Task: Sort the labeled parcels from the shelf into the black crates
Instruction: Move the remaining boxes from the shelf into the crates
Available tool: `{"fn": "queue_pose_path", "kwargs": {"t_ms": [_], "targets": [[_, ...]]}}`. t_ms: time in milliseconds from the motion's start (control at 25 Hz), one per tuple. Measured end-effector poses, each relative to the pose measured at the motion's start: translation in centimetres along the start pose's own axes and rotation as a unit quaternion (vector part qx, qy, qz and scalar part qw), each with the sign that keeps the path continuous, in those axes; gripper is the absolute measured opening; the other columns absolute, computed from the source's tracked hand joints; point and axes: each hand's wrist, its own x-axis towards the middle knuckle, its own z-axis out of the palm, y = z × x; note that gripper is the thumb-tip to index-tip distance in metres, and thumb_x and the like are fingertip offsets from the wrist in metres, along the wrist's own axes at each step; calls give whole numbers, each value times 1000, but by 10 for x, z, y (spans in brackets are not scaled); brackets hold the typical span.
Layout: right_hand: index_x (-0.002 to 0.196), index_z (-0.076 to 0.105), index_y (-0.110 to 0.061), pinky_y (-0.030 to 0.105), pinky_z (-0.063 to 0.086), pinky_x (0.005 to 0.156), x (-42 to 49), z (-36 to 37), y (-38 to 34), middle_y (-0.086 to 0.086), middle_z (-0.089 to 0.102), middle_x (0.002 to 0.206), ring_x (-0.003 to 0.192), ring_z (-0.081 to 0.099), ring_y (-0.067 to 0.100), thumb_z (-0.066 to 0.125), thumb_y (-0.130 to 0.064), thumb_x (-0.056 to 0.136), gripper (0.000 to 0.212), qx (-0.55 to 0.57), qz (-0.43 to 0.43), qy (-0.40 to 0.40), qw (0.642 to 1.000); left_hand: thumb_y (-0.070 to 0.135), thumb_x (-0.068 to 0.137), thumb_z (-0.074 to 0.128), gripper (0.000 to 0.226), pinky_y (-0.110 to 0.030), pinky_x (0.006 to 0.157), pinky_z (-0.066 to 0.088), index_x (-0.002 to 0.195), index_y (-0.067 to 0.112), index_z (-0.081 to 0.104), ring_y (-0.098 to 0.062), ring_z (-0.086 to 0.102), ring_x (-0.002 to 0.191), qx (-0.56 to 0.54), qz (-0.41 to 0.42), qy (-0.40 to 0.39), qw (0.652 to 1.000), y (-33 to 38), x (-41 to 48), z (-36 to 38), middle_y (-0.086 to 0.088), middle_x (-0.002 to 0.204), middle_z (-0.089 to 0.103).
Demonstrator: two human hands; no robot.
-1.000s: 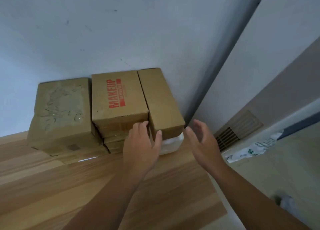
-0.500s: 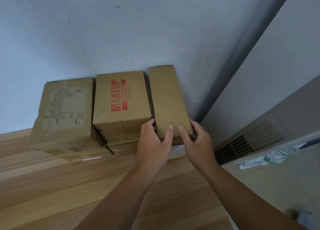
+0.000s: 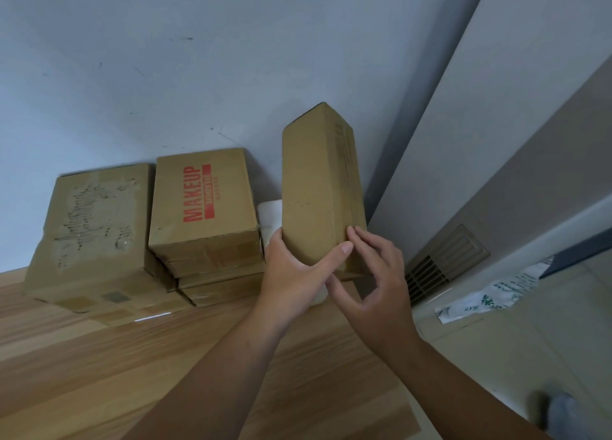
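Dim, flat indoor light; soft shadows; wide-angle bending at edges; slight motion blur.

Person's visible parts, seen from the head camera. Left hand (image 3: pixel 291 274) and right hand (image 3: pixel 374 284): bare skin to the fingertips. The nails are short and plain, and the left thumbnail (image 3: pixel 346 248) shows most clearly. Left forearm (image 3: pixel 212 373) and right forearm (image 3: pixel 463 383): bare along all of their visible length. Foot (image 3: pixel 559 410), lower right corner: a rounded grey covering, too blurred to tell sock from shoe.
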Motion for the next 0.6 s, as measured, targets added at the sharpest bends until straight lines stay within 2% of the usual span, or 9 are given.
{"fn": "queue_pose_path", "kwargs": {"t_ms": [80,120,200,240,320,440,520,600], "targets": [[141,60,-23,21,42,110,-1,-16,-1,-12,55,141,134,50,10,66,-42,90,54,61,9,-8,998,63,62,87,80,-23,87,52,125,34,46,-3,62,109,-40,-25,0,999,3,-3,0,14,124,61],[138,61,-25,23,46,109,2,-28,-1,-11,58,140,132,54,8,62,-38,96,44,123,44,7,991,63,65,84,76,-29,89,56,126,29,54,-8,67,106,-91,-45,-14,995,6,-5,-1,9,122,67],[139,58,-27,26,50,105,13,-48,4,-7,62,138,124,61,5,55,-33,104,36,253,179,34,950,61,74,73,69,-45,99,56,130,23,59,-18,69,112,-213,-97,-75,969,8,-12,-3,-2,123,72],[142,55,-27,28,50,104,17,-57,5,-5,63,140,122,63,6,54,-37,102,41,296,242,-2,924,59,81,68,65,-52,104,52,133,21,57,-24,68,118,-276,-112,-113,948,9,-20,-3,-7,127,71],[143,55,-22,30,53,100,20,-65,5,2,66,139,120,67,13,51,-44,95,53,370,300,-124,871,57,89,64,67,-61,110,43,142,18,51,-34,61,127,-369,-120,-170,906,5,-33,4,-15,135,65],[138,58,-17,27,59,87,21,-68,3,6,69,135,121,68,18,40,-44,98,52,484,335,-212,780,58,89,57,69,-63,115,36,142,14,57,-39,54,134,-449,-110,-207,862,0,-46,15,-19,143,58],[139,59,-17,29,60,87,20,-75,3,10,67,138,123,67,21,37,-46,100,54,539,335,-235,736,59,91,52,66,-61,114,37,138,14,63,-39,52,136,-475,-96,-217,847,-1,-55,23,-20,146,55],[139,60,-15,32,58,92,21,-78,10,12,65,139,125,65,24,37,-46,100,55,555,326,-240,726,60,92,51,68,-61,115,35,140,13,60,-40,49,138,-484,-96,-199,847,-5,-61,31,-21,148,52]]}}
